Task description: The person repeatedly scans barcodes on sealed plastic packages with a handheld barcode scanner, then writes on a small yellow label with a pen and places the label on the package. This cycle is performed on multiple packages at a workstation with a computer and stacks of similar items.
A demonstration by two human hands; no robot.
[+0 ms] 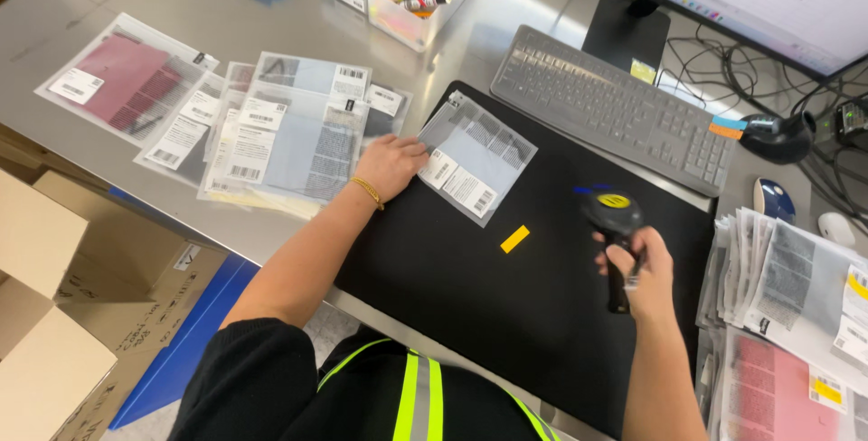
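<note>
Right hand (644, 269) is wrapped around a black scanner (615, 224), its head aimed up-left at the clear packet (475, 168) on the black mat (506, 314). Beyond, the left hand (391, 165) presses flat on that packet's near-left edge; its long side runs diagonally toward the keyboard (615, 106).

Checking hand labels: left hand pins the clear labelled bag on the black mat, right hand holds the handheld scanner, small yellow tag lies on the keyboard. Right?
One thing is off. The small yellow tag lies on the black mat, not on the keyboard. The rest holds in the head view: the left hand pins the clear labelled bag, and the right hand holds the handheld scanner.
</note>
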